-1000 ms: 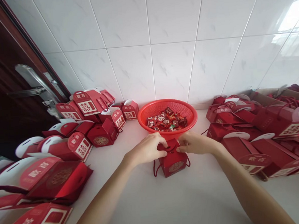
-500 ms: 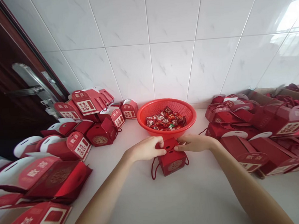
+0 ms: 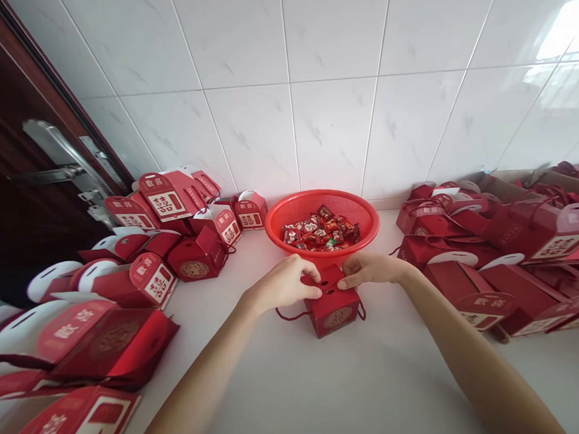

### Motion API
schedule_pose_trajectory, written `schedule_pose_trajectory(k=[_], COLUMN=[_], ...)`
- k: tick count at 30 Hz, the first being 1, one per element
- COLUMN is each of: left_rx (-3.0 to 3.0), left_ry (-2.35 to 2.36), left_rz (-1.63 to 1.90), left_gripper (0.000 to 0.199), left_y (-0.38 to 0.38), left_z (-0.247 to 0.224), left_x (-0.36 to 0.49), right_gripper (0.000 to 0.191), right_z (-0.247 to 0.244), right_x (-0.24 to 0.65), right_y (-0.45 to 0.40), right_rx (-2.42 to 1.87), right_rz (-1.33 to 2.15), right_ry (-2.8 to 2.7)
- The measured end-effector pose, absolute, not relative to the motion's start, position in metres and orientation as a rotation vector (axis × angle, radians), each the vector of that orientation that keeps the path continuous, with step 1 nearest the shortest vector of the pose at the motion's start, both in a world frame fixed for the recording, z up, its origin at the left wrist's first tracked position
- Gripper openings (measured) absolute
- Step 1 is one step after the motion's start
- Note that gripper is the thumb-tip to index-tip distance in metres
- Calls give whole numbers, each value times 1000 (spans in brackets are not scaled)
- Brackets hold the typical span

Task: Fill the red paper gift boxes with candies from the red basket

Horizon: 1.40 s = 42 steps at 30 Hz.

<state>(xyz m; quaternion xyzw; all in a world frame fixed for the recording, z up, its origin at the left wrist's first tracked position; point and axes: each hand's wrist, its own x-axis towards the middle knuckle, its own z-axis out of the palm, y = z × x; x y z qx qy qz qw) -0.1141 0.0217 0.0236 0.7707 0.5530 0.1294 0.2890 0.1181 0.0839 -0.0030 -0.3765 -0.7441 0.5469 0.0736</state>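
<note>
A small red gift box (image 3: 336, 313) with a gold round emblem stands on the white surface in front of me. Its top flaps, with dark holes, lie folded inward, and a dark red cord loops out at each side. My left hand (image 3: 291, 284) grips the box's left top edge, thumb on the flap. On the right top edge, my right hand (image 3: 370, 271) has its thumb on the flap and its fingers behind. Just beyond the box is a red plastic basket (image 3: 275, 234) with wrapped candies (image 3: 323, 228) in it.
Red gift boxes (image 3: 158, 279) are heaped along the left, some with white inner flaps raised. More red boxes (image 3: 473, 290) pile up at the right. A tiled wall (image 3: 333, 128) rises behind, and a dark door with a metal handle (image 3: 64, 153) is at the far left.
The box's top flaps have come down flatter under my hands. The left cord has swung outward to the left. Both hands stay at the box.
</note>
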Motion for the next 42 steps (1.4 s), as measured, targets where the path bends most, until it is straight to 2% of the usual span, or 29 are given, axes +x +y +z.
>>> schedule_pose_trajectory(k=[7, 12, 22, 29, 33, 42], left_rx=[2089, 2104, 2061, 1692, 1598, 1826], left_ry=[1520, 1510, 1506, 1039, 919, 926], left_rz=[330, 327, 361, 739, 917, 1210], left_gripper=[23, 18, 14, 25, 24, 23], left_y=[18, 15, 14, 0, -8, -8], left_z=[28, 30, 27, 55, 65, 51], left_x=[-112, -110, -108, -109, -108, -100], right_gripper=[42, 33, 24, 23, 27, 27], right_z=[-1, 7, 41, 50, 51, 51], right_x=[122, 124, 124, 116, 113, 104], right_y=[87, 82, 52, 36, 33, 22], right_rx=[-1072, -1022, -681, -723, -762, -808], right_rz=[1783, 1801, 1809, 1676, 1614, 1404], right_ry=[-2013, -1940, -1742, -1842, -1904, -1791])
